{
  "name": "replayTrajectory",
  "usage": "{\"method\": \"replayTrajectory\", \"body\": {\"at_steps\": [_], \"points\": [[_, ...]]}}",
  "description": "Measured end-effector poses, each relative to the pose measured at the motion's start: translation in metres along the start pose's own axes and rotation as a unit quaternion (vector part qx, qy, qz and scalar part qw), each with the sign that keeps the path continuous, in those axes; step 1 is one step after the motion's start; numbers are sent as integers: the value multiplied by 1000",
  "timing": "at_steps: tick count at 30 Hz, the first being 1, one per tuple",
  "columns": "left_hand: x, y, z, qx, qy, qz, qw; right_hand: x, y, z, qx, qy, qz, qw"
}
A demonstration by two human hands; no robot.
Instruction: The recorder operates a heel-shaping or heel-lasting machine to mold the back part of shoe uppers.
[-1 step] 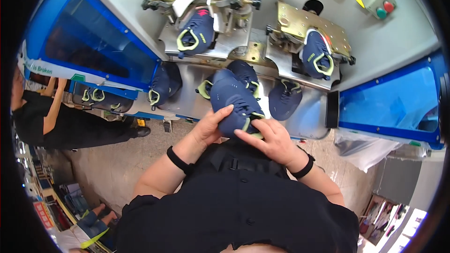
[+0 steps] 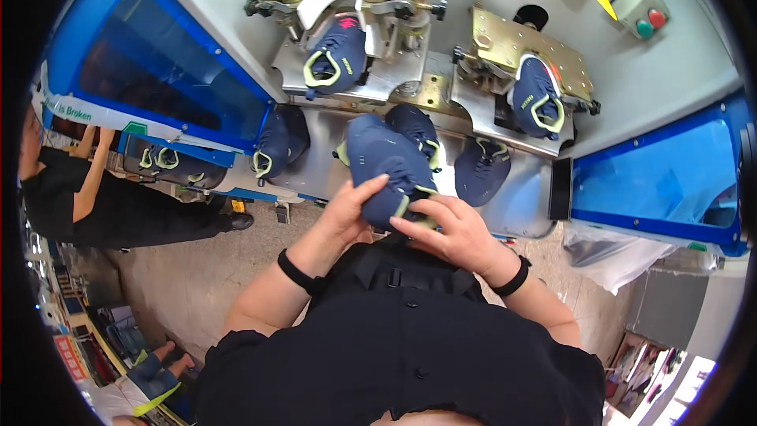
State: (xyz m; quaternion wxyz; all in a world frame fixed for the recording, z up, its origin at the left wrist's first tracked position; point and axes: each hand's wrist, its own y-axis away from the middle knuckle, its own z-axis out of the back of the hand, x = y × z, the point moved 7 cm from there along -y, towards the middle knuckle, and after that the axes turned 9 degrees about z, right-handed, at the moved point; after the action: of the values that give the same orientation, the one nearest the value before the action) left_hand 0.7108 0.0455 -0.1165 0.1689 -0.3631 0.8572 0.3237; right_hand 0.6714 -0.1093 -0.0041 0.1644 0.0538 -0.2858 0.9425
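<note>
I hold a navy shoe upper (image 2: 381,164) with lime-green trim in both hands, just above the steel shelf (image 2: 520,207) of a machine. My left hand (image 2: 349,211) grips its near left side. My right hand (image 2: 451,230) pinches its heel end. Three more navy uppers lie on the shelf: one at the left (image 2: 276,142), one behind the held upper (image 2: 416,128), one at the right (image 2: 481,170). Further back, two brass-coloured clamps each hold a navy shoe, the left one (image 2: 335,54) and the right one (image 2: 536,101).
Blue guard panels flank the machine at left (image 2: 158,71) and right (image 2: 654,181). A grey box with a green and a red button (image 2: 643,6) sits at the top right. Another person in black (image 2: 95,201) stands at the left. A clear plastic bag (image 2: 607,256) hangs at the right.
</note>
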Motion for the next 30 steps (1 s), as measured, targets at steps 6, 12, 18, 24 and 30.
{"method": "replayTrajectory", "body": {"at_steps": [6,12,18,24,30], "points": [[-53,69,85,-129,112,-163,972,-56,-96,-6,-167,-81,-57,981],[-65,96,106,-107,104,-167,975,-120,-186,-90,43,24,-217,975],[-81,78,124,-58,128,-146,979,-102,-104,4,-240,56,-245,938],[-82,67,133,-89,85,-89,988,-9,82,39,-166,184,-293,923],[-64,14,100,-56,29,-1,998,-25,227,12,-183,200,-563,781]]}}
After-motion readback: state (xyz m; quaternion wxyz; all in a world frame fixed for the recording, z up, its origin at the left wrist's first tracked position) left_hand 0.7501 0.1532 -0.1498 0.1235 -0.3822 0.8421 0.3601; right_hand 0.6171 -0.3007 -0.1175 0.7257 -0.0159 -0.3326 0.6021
